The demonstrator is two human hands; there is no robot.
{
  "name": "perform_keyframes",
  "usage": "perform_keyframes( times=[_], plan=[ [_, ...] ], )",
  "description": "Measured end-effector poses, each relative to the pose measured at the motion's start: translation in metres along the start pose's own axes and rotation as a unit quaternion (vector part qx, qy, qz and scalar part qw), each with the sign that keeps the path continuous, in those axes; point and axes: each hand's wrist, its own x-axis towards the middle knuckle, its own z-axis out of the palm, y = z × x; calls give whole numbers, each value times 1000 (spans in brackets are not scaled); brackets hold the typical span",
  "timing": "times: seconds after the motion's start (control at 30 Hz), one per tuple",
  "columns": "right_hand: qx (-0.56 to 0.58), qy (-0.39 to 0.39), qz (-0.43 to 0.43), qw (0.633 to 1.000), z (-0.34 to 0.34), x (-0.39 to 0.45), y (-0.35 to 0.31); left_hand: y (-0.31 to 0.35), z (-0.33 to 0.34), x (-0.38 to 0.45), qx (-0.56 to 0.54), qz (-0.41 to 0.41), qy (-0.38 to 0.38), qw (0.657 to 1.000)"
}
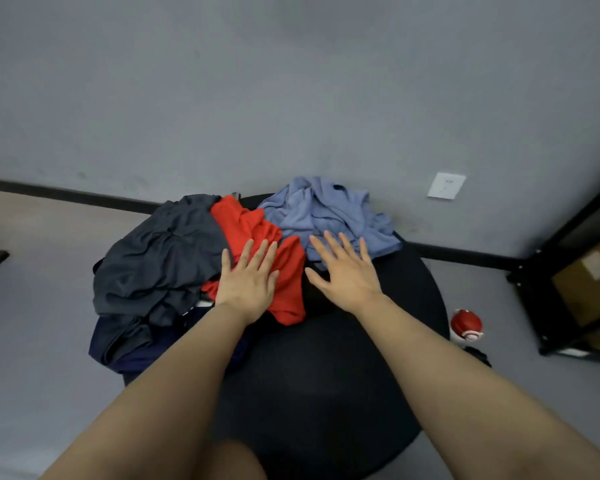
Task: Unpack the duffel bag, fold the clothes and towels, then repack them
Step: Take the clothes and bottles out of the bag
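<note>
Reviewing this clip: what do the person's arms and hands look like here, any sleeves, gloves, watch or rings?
Both forearms are bare all the way to the bottom edge of the picture; no sleeves show. The left hand and the right hand are bare too: no gloves. No watch, bracelet or ring is visible on the wrists or fingers. The nails look short and unpainted, though the picture is too soft to be sure.
</note>
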Motion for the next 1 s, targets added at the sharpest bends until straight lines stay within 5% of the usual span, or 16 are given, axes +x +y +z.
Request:
perform_keyframes(
  times=[0.53,1.0],
  plan=[
    [-34,-48,157,986,-59,-203,216,283,-26,-40,-51,206,-56,976],
    [-17,-190,222,956,54,-234,332,387,91,17,-56,262,-176,947]
  ],
)
